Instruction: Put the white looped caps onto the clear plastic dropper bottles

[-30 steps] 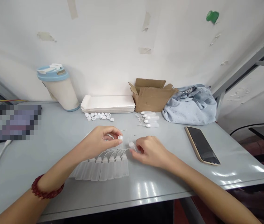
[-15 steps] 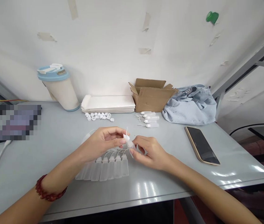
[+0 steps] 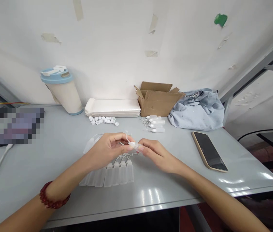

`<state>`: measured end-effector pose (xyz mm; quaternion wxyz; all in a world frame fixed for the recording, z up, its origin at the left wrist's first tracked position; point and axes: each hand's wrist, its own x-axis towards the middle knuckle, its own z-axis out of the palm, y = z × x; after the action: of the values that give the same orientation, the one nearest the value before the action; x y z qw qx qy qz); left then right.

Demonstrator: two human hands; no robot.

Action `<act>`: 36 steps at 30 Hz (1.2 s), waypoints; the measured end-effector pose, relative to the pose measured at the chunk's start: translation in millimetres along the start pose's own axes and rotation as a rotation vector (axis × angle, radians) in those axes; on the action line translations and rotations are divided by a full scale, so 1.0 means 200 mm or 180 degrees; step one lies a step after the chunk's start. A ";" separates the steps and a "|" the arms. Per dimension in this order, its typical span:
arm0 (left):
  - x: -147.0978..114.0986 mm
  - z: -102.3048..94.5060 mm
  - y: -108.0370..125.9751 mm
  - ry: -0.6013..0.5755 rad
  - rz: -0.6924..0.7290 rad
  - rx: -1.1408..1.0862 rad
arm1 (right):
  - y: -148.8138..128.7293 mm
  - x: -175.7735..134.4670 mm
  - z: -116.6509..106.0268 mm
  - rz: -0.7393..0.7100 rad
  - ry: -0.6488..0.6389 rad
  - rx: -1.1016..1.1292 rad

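My left hand point(image 3: 107, 150) pinches the white screw cap point(image 3: 132, 144) of a small translucent squeeze bottle, and a thin tube sticks up from that cap. On the other side, my right hand point(image 3: 160, 156) is closed around the bottle point(image 3: 138, 147), most of which its fingers hide. The bottle is tilted, its cap end towards my left hand. Below the hands lies a row of clear squeeze bottles point(image 3: 115, 175) with thin tubes at their tops, partly covered by my left hand and forearm. Another bottle point(image 3: 88, 146) shows just behind my left wrist.
Loose white caps point(image 3: 102, 120) lie before a stack of white envelopes point(image 3: 113, 108). Several capped bottles point(image 3: 157, 122) rest by an open cardboard box point(image 3: 159, 103). A tumbler point(image 3: 65, 93), a phone point(image 3: 209, 151), a blue cloth point(image 3: 196, 111) and a blurred-out device point(image 3: 20, 125) surround them.
Both hands have drawn closer together around the bottle, which has tipped from nearly upright to more level. My right thumb has moved up towards the cap. The view has shifted slightly.
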<state>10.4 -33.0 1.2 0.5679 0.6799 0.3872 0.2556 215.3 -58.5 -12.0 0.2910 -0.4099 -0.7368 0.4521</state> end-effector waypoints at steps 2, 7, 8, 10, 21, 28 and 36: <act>0.00 0.00 0.00 0.0055 0.0045 0.0081 | -0.01 0.00 -0.01 0.0060 -0.0035 0.0124; 0.00 0.01 0.00 -0.0027 -0.0076 0.0249 | 0.00 0.00 -0.01 0.0020 -0.0009 0.0051; 0.00 0.01 0.00 -0.0034 -0.0101 0.0280 | 0.00 0.00 -0.01 -0.0001 0.0016 0.0003; 0.00 0.02 -0.01 -0.0019 -0.0120 0.0334 | 0.00 0.01 -0.01 -0.0014 0.0068 -0.0082; 0.00 0.07 -0.02 0.0395 0.0479 0.0785 | 0.03 0.03 -0.01 0.0258 0.0085 0.0284; -0.01 0.07 -0.01 0.0174 0.0280 0.0603 | 0.04 0.02 0.00 0.0251 0.0023 0.0619; -0.01 0.09 -0.02 0.0128 0.0448 0.1320 | 0.03 0.02 0.00 0.0180 0.0145 0.0369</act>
<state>22.0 -44.7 -7.3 0.3888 0.8023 0.3942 0.2230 215.1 -53.6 -16.4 0.3181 -0.4231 -0.6907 0.4927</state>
